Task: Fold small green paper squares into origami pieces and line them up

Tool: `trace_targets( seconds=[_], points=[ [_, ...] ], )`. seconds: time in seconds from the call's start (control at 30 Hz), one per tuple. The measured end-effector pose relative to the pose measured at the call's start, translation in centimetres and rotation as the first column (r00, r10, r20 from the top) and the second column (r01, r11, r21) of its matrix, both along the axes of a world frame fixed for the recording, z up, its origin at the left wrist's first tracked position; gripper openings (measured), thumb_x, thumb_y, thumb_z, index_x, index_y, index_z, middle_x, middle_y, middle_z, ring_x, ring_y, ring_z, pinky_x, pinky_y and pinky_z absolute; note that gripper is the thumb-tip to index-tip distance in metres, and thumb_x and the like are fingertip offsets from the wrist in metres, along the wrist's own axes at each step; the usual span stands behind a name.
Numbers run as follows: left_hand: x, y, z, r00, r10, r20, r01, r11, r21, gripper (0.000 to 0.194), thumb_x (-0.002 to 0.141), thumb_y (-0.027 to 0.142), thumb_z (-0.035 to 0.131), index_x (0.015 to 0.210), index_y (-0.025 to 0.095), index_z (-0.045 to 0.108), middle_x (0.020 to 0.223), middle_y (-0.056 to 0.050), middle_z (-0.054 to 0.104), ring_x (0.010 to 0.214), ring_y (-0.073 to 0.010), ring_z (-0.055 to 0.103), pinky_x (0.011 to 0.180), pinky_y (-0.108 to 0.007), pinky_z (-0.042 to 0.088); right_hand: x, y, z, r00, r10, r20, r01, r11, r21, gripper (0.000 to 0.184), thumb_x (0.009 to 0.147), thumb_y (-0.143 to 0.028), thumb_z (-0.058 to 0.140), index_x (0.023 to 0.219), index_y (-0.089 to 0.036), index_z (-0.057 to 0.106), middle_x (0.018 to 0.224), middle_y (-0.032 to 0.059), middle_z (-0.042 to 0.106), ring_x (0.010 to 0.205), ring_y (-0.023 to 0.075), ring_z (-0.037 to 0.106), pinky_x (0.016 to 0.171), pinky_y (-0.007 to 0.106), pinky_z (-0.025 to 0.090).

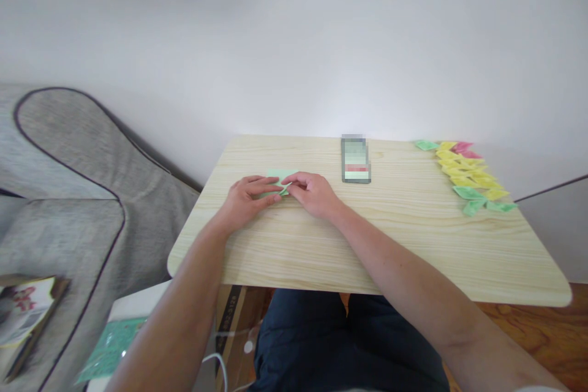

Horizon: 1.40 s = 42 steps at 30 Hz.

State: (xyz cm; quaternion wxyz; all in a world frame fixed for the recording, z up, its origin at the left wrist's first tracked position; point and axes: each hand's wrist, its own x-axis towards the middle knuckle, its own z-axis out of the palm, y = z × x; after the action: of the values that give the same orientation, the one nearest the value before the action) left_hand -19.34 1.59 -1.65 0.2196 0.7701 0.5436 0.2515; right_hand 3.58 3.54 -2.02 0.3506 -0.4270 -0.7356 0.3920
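A light green sheet of paper (282,173) lies on the wooden table, its near corner folded up. My left hand (252,198) rests on the paper's left part, fingers stretched out flat and thumb along the near edge. From the right, my right hand (313,193) pinches the raised flap between thumb and fingers. Both hands partly cover the sheet, so its full outline is hidden.
A phone (356,160) with a blurred screen lies behind my right hand. Several folded yellow papers (468,170), with green and pink ones, cluster at the table's right end. A grey sofa (151,177) stands to the left; a wall rises behind the table (413,239).
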Motion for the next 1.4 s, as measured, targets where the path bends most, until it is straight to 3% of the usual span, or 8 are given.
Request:
trace_targets(
  seconds=[0.27, 1.07, 1.27, 1.4],
  points=[
    [-0.3, 0.5, 0.1, 0.998, -0.027, -0.060, 0.025, 0.999, -0.031, 0.042, 0.084, 0.068, 0.065, 0.112, 0.040, 0.079, 0.139, 0.002, 0.067, 0.134, -0.0289, 0.053, 0.120, -0.047, 0.036, 0.0, 0.0, -0.2, 1.000, 0.001, 0.000, -0.001, 1.000, 0.013, 0.019, 0.092, -0.023, 0.059, 0.101, -0.026, 0.076, 0.090, -0.0012, 0.076, 0.077, 0.0145, 0.066, 0.075, 0.028, 0.047],
    [-0.3, 0.8, 0.5, 0.999, -0.042, -0.012, 0.041, 0.997, -0.059, 0.039, 0.086, 0.066, 0.063, 0.103, 0.036, 0.082, 0.136, 0.000, 0.069, 0.131, -0.0293, 0.056, 0.118, -0.049, 0.038, 0.1, -0.1, 0.0, 0.997, -0.014, 0.073, 0.011, 0.999, 0.039, 0.017, 0.089, -0.020, 0.060, 0.099, -0.025, 0.073, 0.086, -0.0018, 0.076, 0.075, 0.0151, 0.066, 0.073, 0.028, 0.048],
    [0.6, 0.0, 1.1, 0.992, 0.062, 0.109, -0.057, 0.997, -0.045, 0.033, 0.081, 0.060, 0.072, 0.091, 0.031, 0.083, 0.121, -0.003, 0.076, 0.122, -0.0296, 0.062, 0.114, -0.049, 0.044, 0.1, -0.6, 0.6, 0.995, -0.054, 0.086, 0.047, 0.996, 0.074, 0.019, 0.085, -0.018, 0.061, 0.102, -0.026, 0.065, 0.078, -0.0047, 0.073, 0.071, 0.0151, 0.065, 0.069, 0.028, 0.045],
    [1.1, -0.5, 1.3, 0.959, 0.206, 0.195, -0.204, 0.978, -0.032, 0.030, 0.080, 0.054, 0.075, 0.089, 0.026, 0.081, 0.116, -0.004, 0.077, 0.115, -0.0286, 0.067, 0.110, -0.046, 0.049, 0.3, -0.8, 0.5, 0.992, -0.069, 0.102, 0.060, 0.995, 0.085, 0.019, 0.083, -0.018, 0.062, 0.100, -0.026, 0.063, 0.077, -0.0050, 0.071, 0.069, 0.0151, 0.063, 0.069, 0.028, 0.044]
  ],
)
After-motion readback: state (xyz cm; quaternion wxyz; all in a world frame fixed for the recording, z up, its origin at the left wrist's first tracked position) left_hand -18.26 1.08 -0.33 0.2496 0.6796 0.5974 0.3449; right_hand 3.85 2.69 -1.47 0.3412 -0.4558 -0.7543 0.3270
